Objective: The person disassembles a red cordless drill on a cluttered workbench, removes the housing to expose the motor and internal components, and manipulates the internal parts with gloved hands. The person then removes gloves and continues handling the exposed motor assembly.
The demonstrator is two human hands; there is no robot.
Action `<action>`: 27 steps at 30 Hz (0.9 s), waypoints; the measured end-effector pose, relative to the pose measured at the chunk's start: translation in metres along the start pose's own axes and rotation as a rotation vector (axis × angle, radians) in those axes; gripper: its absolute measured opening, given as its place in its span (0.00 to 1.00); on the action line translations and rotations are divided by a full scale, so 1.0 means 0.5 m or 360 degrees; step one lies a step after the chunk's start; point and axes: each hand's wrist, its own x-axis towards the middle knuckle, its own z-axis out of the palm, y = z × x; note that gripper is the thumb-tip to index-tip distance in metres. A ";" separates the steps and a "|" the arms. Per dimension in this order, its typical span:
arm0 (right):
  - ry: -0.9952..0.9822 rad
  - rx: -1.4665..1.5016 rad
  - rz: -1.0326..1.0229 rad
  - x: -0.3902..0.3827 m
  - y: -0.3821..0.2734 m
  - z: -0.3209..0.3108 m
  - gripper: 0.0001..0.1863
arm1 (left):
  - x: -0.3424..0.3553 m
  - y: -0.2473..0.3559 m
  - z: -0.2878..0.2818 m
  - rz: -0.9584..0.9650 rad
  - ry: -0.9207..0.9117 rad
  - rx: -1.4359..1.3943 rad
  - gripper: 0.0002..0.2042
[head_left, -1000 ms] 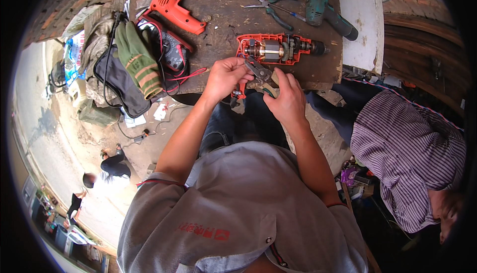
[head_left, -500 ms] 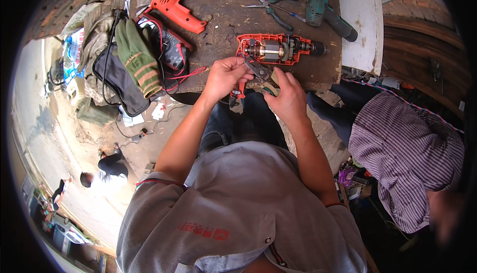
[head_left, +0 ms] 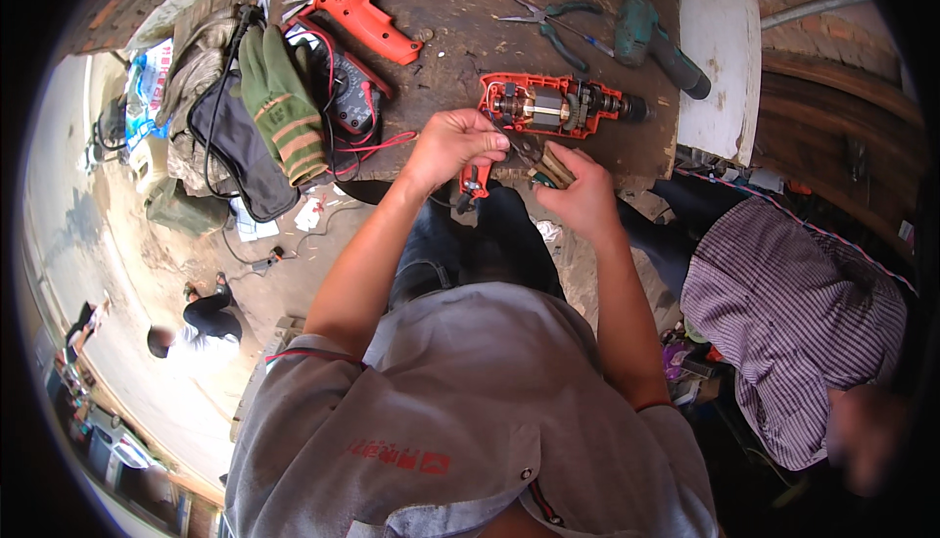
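Observation:
My left hand is closed in a pinch at the table's near edge, beside the handle of an opened orange power drill. What lies between its fingertips is too small to make out. In my right hand is a pair of pliers, fingers wrapped round the handles. The plier jaws point toward the left fingertips. Just beyond both hands, the drill's motor and gears lie exposed in the half shell, with the dark chuck to the right.
On the wooden table lie an orange drill shell half, long-nose pliers, a screwdriver and a teal cordless drill. Left are a multimeter with leads and green gloves. A person in a checked shirt is at right.
The pliers in my right hand have drawn a little to the right, away from my left fingertips. My left hand keeps its pinch. The whole view has shifted slightly.

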 end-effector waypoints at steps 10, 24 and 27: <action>0.0289 -0.0229 -0.0198 -0.019 0.017 0.039 0.34 | -0.007 0.005 0.011 0.0027 0.0086 0.0072 0.08; 0.0420 -0.0326 -0.0288 -0.032 0.038 0.066 0.35 | -0.014 0.022 0.021 -0.0028 0.0158 0.0184 0.10; 0.0438 -0.0371 -0.0351 -0.031 0.039 0.065 0.36 | -0.012 0.016 0.021 0.0008 0.0177 0.0192 0.11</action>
